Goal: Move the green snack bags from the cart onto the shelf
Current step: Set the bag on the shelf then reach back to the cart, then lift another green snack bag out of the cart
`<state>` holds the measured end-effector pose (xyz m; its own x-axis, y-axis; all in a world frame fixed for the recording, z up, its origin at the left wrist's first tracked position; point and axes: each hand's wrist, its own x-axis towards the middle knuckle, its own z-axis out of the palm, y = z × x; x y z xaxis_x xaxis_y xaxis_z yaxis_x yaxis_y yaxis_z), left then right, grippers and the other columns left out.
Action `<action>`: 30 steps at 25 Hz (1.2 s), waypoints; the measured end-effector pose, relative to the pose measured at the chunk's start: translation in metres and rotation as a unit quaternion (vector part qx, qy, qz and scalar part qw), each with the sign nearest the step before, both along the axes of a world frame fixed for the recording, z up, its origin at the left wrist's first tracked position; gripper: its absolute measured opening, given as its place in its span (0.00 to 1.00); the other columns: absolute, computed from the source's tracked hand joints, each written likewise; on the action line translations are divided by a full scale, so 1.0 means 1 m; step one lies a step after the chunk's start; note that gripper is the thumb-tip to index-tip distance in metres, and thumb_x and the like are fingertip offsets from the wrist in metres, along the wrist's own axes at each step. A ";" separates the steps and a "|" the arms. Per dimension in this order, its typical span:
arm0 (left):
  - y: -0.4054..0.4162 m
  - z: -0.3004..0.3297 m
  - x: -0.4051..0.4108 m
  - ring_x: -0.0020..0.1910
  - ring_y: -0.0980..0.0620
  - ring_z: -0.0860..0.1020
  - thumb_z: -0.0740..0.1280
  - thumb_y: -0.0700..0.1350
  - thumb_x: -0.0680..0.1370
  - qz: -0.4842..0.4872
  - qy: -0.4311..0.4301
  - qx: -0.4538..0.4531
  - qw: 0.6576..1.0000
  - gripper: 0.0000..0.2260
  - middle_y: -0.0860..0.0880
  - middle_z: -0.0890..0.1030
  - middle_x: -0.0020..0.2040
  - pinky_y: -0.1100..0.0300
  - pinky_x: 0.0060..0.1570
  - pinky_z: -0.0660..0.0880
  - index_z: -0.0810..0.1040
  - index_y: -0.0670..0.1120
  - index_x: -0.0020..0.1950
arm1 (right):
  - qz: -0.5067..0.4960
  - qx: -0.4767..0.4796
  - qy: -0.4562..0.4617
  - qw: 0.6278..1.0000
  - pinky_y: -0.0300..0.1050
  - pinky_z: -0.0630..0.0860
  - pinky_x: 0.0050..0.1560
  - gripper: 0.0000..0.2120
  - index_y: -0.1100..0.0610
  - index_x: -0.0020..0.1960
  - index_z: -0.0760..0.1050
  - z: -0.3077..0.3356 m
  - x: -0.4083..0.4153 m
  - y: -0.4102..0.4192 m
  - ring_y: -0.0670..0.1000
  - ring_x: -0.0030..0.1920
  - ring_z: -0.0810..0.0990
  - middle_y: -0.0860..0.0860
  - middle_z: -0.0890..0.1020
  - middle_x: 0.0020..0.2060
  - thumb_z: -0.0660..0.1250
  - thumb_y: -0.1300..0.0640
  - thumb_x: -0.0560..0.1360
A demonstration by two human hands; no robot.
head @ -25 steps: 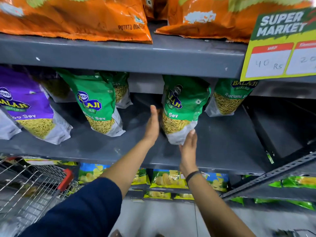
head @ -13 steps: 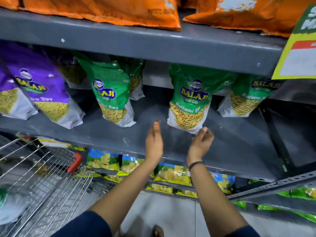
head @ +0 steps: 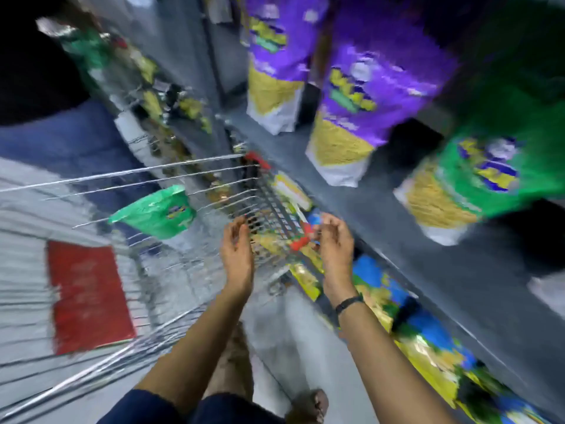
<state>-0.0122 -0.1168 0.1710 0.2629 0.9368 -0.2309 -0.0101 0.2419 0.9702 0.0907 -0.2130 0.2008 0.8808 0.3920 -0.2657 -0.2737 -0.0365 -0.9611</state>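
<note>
A green snack bag (head: 156, 211) lies in the wire cart (head: 183, 179); left hand (head: 237, 255) and right hand (head: 334, 244) hover empty, fingers loosely curled.

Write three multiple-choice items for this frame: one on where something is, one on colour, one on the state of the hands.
1. Where does the green bag in the left half of the view lie?
A. In the wire cart
B. On the floor
C. In the right hand

2. What colour are the two bags standing furthest left on the shelf?
A. Orange
B. Purple
C. Blue

3. What are the hands holding?
A. One bag each
B. The cart handle
C. Nothing

Answers: 1 A, the green bag sits inside the wire cart. 2 B, both purple bags are purple over a yellow window. 3 C, the left hand and right hand are open and empty over the cart's edge.
</note>
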 end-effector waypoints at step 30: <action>0.133 0.079 -0.129 0.38 0.59 0.74 0.65 0.38 0.74 -0.005 0.016 0.227 0.974 0.04 0.50 0.77 0.39 0.64 0.42 0.72 0.74 0.45 0.47 | 0.176 -0.061 -0.266 0.946 0.39 0.70 0.37 0.08 0.57 0.44 0.78 0.057 -0.049 0.114 0.39 0.30 0.73 0.49 0.78 0.33 0.74 0.58 0.66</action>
<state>-0.1415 0.0167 0.2499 0.2714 0.9418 0.1984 0.0214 -0.2120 0.9770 0.0419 -0.0994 0.2576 0.7229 0.6810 0.1169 0.2976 -0.1543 -0.9421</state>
